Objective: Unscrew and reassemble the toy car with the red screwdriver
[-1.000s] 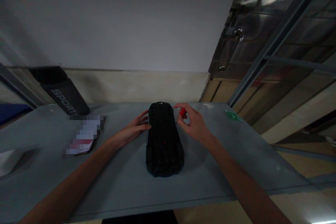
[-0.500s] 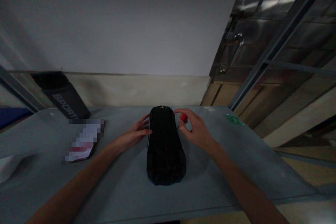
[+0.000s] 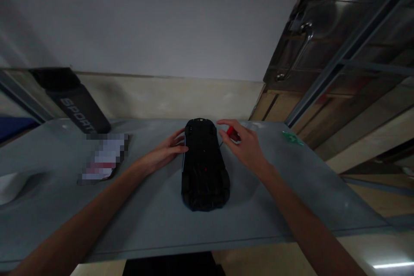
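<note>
A black toy car point(image 3: 204, 166) lies upside down on the grey table, its underside facing up and one end pointing toward the wall. My left hand point(image 3: 168, 148) grips its left edge, thumb on the underside and fingers along the side. By the car's far right corner, my right hand point(image 3: 242, 140) holds a small screwdriver point(image 3: 230, 132) by its red handle. The thin shaft slants down toward the car's right side; I cannot tell whether its tip touches the car. Part of the handle is hidden by my fingers.
On the left of the table point(image 3: 145, 228) stand a dark bottle point(image 3: 77, 110) marked SPORT and a phone-like blurred item point(image 3: 105, 157). A white rounded object point(image 3: 11, 187) sits at the left edge. Green crumpled plastic point(image 3: 293, 138) lies at the right. A wall point(image 3: 161, 30) rises behind.
The view has tilted down, so everything sits higher in it. My right hand has drawn slightly away from the car, to the right, with the screwdriver. My left hand keeps its hold.
</note>
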`<state>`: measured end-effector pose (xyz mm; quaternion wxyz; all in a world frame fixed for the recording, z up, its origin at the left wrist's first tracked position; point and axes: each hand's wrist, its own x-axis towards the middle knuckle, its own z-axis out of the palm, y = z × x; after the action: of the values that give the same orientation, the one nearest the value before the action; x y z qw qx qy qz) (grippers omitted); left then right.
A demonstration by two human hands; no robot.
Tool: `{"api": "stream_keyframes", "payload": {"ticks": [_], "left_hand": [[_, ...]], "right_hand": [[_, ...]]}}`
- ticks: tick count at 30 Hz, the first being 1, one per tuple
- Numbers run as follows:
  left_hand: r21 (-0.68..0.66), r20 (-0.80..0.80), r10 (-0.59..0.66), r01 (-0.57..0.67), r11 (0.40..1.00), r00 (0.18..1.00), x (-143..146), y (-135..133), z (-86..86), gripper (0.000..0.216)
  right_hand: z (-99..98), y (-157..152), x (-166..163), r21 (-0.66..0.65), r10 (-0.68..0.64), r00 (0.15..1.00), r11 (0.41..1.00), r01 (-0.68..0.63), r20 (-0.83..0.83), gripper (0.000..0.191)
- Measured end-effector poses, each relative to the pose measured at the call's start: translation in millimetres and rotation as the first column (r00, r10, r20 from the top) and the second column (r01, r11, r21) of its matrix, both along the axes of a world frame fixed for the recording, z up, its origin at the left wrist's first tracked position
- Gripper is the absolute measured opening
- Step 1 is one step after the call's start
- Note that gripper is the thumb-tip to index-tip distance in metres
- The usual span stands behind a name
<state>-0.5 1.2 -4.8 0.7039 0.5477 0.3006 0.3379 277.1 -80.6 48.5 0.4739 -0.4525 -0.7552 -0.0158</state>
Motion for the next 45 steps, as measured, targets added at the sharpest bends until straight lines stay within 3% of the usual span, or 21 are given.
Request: {"api": "stream_keyframes", "payload": {"ticks": [5, 11, 15, 20, 26, 32, 39, 45], "left_hand": [[-0.033, -0.009, 0.006, -0.006, 0.999, 1.000, 0, -3, 3.9, 0.094], [-0.021, -0.020, -0.001, 0.001, 1.000, 1.000, 0, -3, 4.7, 0.097], [-0.013, -0.031, 0.004, -0.004, 1.000, 1.000, 1, -3, 5.4, 0.097], [-0.024, -0.031, 0.008, -0.008, 1.000, 1.000, 1, -2, 4.1, 0.099], [-0.026, -0.007, -0.002, 0.002, 1.000, 1.000, -1, 0, -0.6, 0.096], [-0.005, 0.014, -0.032, 0.032, 0.999, 0.999, -2, 3, -5.2, 0.094], [0.003, 0.024, -0.037, 0.037, 0.999, 0.999, -4, 6, -7.5, 0.095], [-0.001, 0.034, -0.052, 0.052, 0.999, 0.998, -2, 8, -10.1, 0.094]], "right_hand": [[0.8, 0, -1, 0.008, 0.022, 1.000, 1.000, -0.022, 0.002, 0.036], [-1.0, 1, -1, 0.040, -0.051, 0.997, 0.998, 0.053, -0.059, 0.025], [-0.8, 0, -1, 0.039, 0.006, 1.000, 0.999, -0.004, -0.031, 0.035], [1.2, -1, -3, 0.050, -0.019, 0.999, 0.999, 0.021, -0.045, 0.025], [2.9, -1, -2, 0.070, 0.039, 0.999, 0.997, -0.039, -0.002, 0.036], [-0.6, 1, -1, 0.075, -0.023, 0.999, 0.997, 0.025, -0.034, 0.023], [1.0, 1, -1, 0.100, 0.038, 0.999, 0.994, -0.040, 0.026, 0.029], [-0.9, 1, -2, 0.070, -0.022, 1.000, 0.997, 0.023, -0.015, 0.022]]}}
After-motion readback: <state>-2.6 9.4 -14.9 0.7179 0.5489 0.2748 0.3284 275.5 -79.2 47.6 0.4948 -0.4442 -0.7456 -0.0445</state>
